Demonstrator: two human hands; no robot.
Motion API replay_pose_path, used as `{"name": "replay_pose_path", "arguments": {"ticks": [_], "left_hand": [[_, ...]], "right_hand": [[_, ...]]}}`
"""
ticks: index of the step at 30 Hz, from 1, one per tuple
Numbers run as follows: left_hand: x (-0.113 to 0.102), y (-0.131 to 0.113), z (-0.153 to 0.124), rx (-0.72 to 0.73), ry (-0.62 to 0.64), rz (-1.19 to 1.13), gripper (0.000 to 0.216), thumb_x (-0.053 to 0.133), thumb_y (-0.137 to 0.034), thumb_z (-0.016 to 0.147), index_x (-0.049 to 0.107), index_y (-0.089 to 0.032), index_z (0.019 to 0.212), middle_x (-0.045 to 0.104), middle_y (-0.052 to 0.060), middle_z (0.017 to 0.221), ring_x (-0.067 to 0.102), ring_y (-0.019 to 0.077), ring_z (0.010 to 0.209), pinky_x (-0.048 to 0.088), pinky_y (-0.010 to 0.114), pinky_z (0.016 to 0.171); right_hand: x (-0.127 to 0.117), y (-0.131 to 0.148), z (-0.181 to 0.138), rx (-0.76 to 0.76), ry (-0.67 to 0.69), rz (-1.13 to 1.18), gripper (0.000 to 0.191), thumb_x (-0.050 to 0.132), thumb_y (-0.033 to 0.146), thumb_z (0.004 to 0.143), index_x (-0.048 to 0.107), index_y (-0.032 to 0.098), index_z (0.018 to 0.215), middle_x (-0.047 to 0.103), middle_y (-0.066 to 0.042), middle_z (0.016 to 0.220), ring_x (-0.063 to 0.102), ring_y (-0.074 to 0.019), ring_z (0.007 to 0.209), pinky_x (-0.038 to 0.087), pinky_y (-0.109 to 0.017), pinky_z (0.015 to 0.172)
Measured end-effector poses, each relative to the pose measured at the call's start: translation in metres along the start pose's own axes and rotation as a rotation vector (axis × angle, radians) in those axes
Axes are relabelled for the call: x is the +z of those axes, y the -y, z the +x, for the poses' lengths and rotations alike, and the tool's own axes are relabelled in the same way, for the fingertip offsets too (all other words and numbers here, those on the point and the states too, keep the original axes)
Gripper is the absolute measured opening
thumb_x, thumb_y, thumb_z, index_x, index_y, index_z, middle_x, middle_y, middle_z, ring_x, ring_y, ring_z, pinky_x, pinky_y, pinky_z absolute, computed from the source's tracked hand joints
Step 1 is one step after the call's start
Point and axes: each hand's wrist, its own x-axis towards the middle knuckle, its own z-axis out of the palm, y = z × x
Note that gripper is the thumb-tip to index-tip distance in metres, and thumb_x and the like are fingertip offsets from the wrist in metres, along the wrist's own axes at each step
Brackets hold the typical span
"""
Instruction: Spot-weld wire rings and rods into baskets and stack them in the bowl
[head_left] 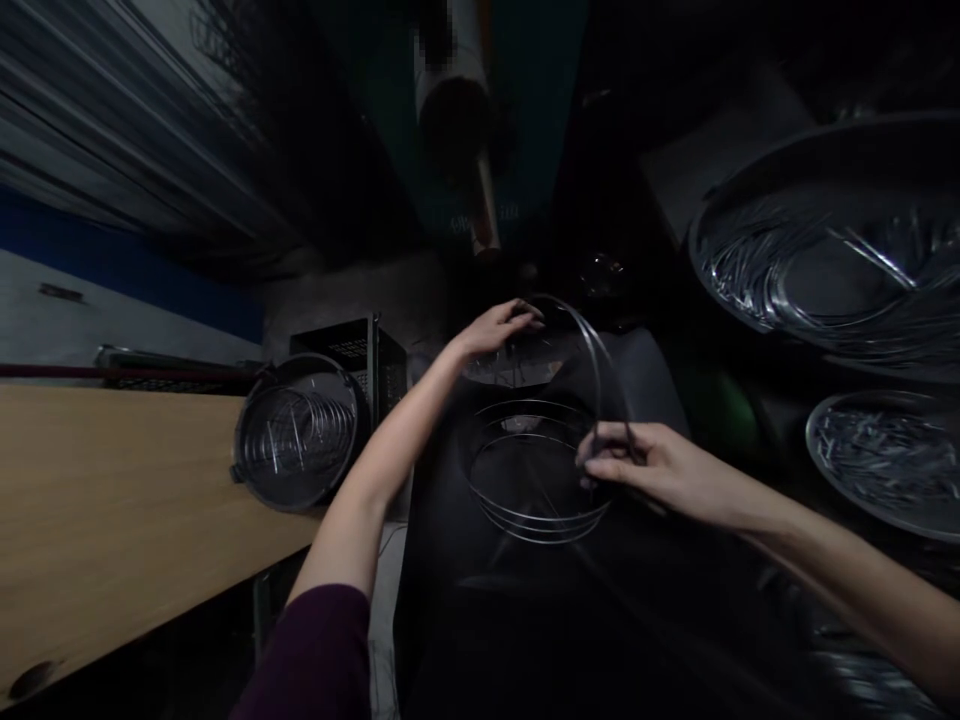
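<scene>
**Wire frame held between two hands**
The right grip (645, 465) pinches the wire frame (534, 402) at its near side; the left grip (495, 330) curls over its far top, its hold unclear.

wire hoops (536, 500): glossy metal | tabletop (112, 500): smooth wood | sleeve (311, 655): matt cloth

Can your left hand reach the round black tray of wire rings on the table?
Probably yes. The left hand is up on the wire frame, but the round black tray sits just beside the left forearm, and nothing seems to block the way. The hand would likely need to leave the frame first.
</scene>
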Motion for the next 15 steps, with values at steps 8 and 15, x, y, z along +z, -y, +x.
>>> {"name": "replay_pose_path", "arguments": {"ticks": [8, 15], "left_hand": [[0.037, 0.015, 0.007, 0.096, -0.067, -0.077, 0.032, 0.042, -0.037, 0.094, 0.062, -0.016, 0.109, 0.071, 0.008, 0.099, 0.064, 0.0186, 0.100, 0.044, 0.034, 0.096], [0.003, 0.009, 0.007, -0.102, -0.115, 0.190, 0.024, 0.054, -0.031, 0.088, 0.064, -0.015, 0.103, 0.069, 0.011, 0.104, 0.063, 0.0257, 0.106, 0.042, 0.042, 0.100]], "right_hand": [[-0.003, -0.010, -0.005, -0.031, -0.056, -0.053, 0.041, 0.062, 0.058, 0.077, 0.066, 0.018, 0.086, 0.062, -0.005, 0.075, 0.045, -0.0086, 0.047, 0.040, -0.024, 0.047], [0.006, -0.004, 0.007, -0.134, -0.118, -0.068, 0.035, 0.058, 0.051, 0.084, 0.064, 0.017, 0.093, 0.063, -0.006, 0.081, 0.058, -0.0147, 0.068, 0.048, -0.027, 0.064]]}}
